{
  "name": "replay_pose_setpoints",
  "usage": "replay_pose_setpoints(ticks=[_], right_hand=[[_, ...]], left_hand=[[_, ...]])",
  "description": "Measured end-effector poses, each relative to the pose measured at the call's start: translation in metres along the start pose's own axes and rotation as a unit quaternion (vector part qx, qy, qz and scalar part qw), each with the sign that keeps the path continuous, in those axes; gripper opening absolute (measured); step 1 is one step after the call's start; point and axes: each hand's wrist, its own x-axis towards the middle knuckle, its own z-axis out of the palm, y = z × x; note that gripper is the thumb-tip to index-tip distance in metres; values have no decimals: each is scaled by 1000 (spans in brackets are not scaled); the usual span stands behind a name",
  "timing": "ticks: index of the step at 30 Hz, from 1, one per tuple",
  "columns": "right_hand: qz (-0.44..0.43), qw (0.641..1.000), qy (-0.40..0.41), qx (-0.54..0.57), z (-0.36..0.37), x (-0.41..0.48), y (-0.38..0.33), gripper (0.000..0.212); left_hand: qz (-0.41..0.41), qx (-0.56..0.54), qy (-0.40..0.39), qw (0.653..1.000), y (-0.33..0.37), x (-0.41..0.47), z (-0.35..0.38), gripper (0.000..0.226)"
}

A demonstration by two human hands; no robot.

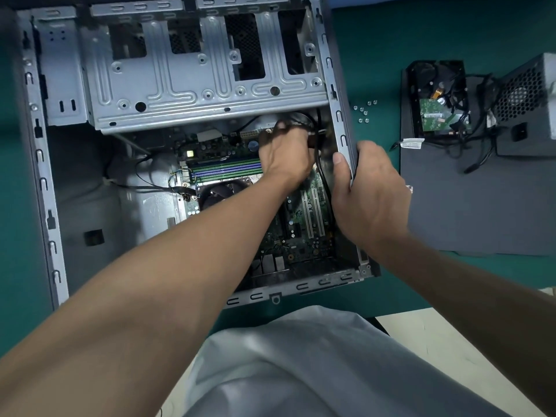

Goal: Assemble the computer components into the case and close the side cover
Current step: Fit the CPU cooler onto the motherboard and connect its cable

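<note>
Open case (45,176) lies flat on table (391,40); heavy, stiff sheet metal w/ sharp edges, so hold by rim. right hand (370,191) grips its right rim. left hand (285,152), inside, curls round a black cable (323,176): floppy, prob. best taken at plug. board (301,230) underneath is fragile.

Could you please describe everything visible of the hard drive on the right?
The hard drive lies outside the case, circuit side up, showing a green board and an orange ribbon. It sits in a black bracket on the dark grey side cover, beside the power supply. Black cables trail over it.
</note>
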Motion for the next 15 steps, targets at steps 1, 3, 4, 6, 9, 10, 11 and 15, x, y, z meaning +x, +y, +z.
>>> replay_pose_setpoints(ticks=[1, 3, 4, 6, 9, 10, 11, 15], right_hand=[[-1, 1000, -1, -2, 0, 0, 0, 37], [0, 1000, 0, -2, -1, 0, -1, 36], [-2, 1000, 0, -1, -1, 0, -1, 36], [-6, 1000, -2, -1, -1, 0, 0, 35], [-5, 1000, 1, 1, -1, 0, -1, 36], [-4, 1000, 3, 2, -1, 0, -1, 36], [-3, 1000, 3, 4, -1, 0, -1, 35], [3, 1000, -2, 9, -1, 1, -1, 35]], left_hand=[[-4, -1, 5, 1000, 1, -2, 0, 28], [-18, -1, 23, 1000, 7, -5, -2, 31], [-28, 0, 32, 999, 11, -6, -2, 33], [-57, 3, 39, 998, 15, -9, -1, 34], [-97, -17, 22, 995, 20, -13, 1, 28], [-107, -22, 17, 994, 22, -13, 1, 26], [-122, -30, 15, 992, 24, -13, 1, 26], [-179, -70, 20, 981, 30, -12, 2, 30]])
